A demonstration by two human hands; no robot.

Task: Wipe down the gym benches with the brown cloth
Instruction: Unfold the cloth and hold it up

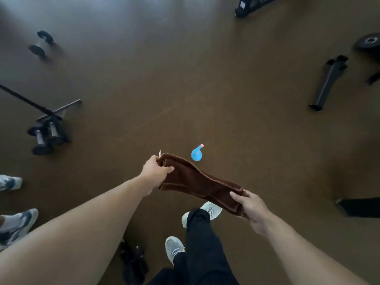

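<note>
- My left hand [155,168] grips one end of the brown cloth [197,181], fingers curled over its bunched corner; a small pale tag sticks up just beside the knuckles.
- My right hand [251,208] pinches the opposite end, thumb on top and fingers underneath. The cloth hangs stretched between the two hands in a loose, lengthwise fold, held in the air above the brown floor [164,79] and above my grey shoes [209,210].
- Step in hand, as I judge it: readying the cloth and carrying it to a bench. No padded bench top shows plainly; a dark slab at 3 o'clock [358,207] may be part of one, but I cannot tell.
- To do this well, I would fold the cloth once more into a flat pad, keep a firm grip on both ends so that no corner drags on the floor, and present a clean face to the first surface.
- Obstacles to walk around: a blue bottle-like object [196,154] lies on the floor at 12 o'clock, just beyond the cloth; two dumbbells [44,137] sit beside a black frame at 9 o'clock; another dumbbell [41,44] lies at 10 o'clock; a black equipment leg [328,83] lies at 2 o'clock, near a weight plate [369,41].
- Another person's trainers [15,225] stand at 8 o'clock, well apart from the cloth.
</note>
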